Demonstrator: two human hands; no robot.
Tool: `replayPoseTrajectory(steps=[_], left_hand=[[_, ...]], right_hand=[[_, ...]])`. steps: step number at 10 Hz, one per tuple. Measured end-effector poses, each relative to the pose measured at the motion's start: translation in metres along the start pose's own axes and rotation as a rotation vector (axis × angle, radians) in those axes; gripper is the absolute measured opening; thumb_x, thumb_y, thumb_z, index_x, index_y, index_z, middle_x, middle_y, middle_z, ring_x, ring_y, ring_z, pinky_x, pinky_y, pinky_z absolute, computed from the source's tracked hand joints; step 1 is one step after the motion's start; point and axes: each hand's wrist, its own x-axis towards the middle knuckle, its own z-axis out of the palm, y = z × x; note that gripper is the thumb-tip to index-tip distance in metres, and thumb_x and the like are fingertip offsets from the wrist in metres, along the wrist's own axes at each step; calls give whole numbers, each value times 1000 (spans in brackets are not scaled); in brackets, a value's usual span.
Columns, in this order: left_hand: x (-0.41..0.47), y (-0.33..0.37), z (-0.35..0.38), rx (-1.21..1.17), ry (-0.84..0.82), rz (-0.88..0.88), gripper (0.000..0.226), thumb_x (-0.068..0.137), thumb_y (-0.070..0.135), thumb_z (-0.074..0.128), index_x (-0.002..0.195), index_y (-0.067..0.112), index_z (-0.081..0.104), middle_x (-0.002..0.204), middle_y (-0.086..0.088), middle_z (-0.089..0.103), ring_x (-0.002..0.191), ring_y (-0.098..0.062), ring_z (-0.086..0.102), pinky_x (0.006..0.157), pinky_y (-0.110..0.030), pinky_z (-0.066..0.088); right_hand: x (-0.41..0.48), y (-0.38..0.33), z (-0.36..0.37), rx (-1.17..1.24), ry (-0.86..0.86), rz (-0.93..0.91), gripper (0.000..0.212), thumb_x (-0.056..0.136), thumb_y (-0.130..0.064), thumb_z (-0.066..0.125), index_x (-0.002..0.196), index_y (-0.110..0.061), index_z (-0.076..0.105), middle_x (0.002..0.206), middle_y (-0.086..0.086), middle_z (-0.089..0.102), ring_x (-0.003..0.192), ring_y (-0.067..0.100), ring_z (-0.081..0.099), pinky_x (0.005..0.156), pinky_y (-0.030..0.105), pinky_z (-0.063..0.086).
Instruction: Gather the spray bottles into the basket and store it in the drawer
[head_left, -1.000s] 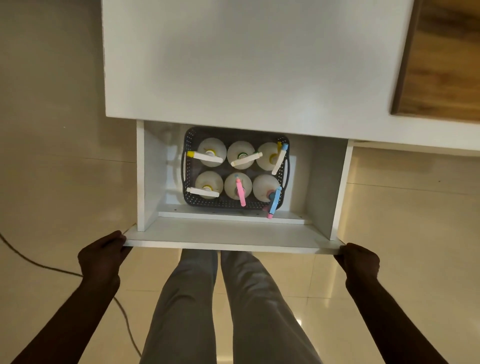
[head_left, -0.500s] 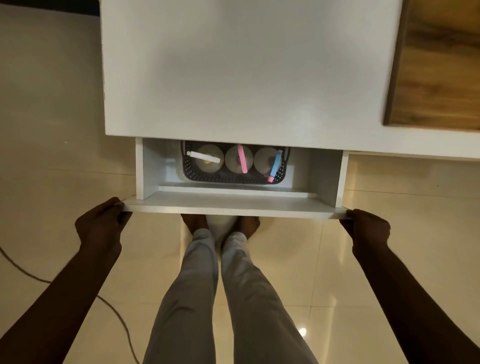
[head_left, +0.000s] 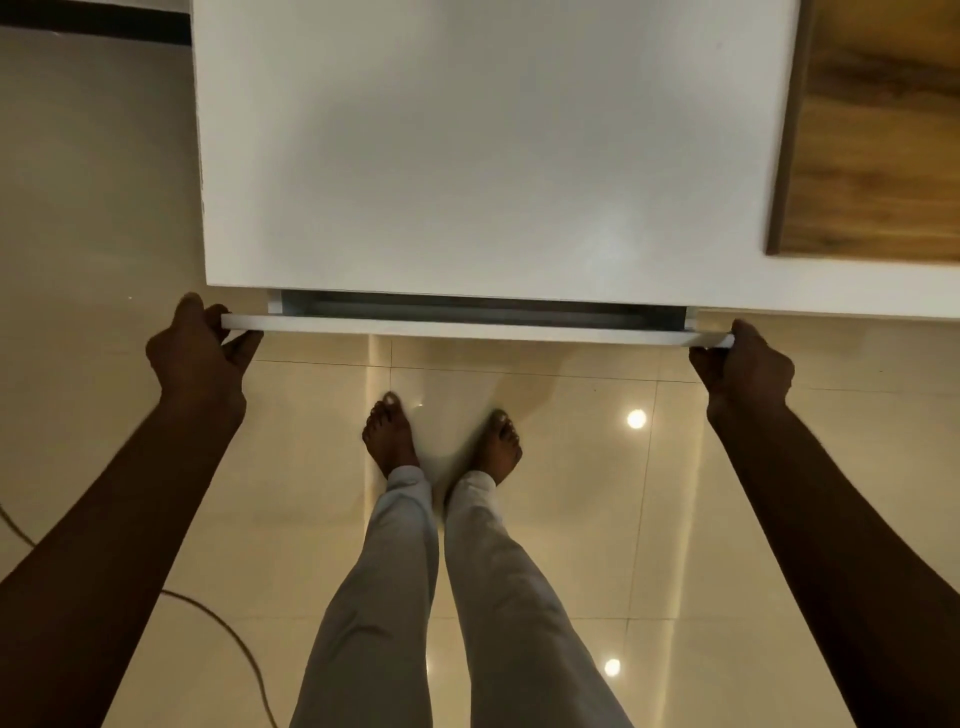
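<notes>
The white drawer (head_left: 467, 328) sits almost fully pushed in under the white cabinet top (head_left: 493, 156); only a narrow dark gap shows behind its front panel. The basket and spray bottles are hidden inside. My left hand (head_left: 200, 351) grips the left end of the drawer front. My right hand (head_left: 740, 364) grips its right end.
A wooden panel (head_left: 878, 135) lies at the upper right beside the cabinet top. My legs and bare feet (head_left: 441, 447) stand on the glossy tiled floor below the drawer. A thin cable (head_left: 223, 618) runs across the floor at the lower left.
The drawer has slid inward from wide open to nearly shut, both hands moving with its front. The basket of spray bottles has gone out of sight under the cabinet top.
</notes>
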Motion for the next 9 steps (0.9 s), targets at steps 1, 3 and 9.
replayPoseTrajectory(steps=[1,3,9], left_hand=[[10,10,12,0,-32,5,33,103,38,59,121,11,58,115,-11,70,108,-23,72,88,-42,65],[23,26,27,-35,-94,-20,28,103,40,57,108,13,59,121,-15,71,110,-28,75,90,-43,64],[-113,59,37,238,-225,42,3,103,31,56,102,30,58,97,7,51,85,-10,51,76,-31,46]], right_hand=[[3,-10,12,81,-23,2,18,98,-12,63,112,0,66,108,18,71,98,28,77,85,42,67],[-7,-23,34,254,-86,46,15,97,-19,64,109,-9,63,116,14,68,110,33,73,93,48,64],[-139,-38,32,102,-298,48,20,103,-11,60,121,-3,63,85,2,49,77,17,51,84,37,52]])
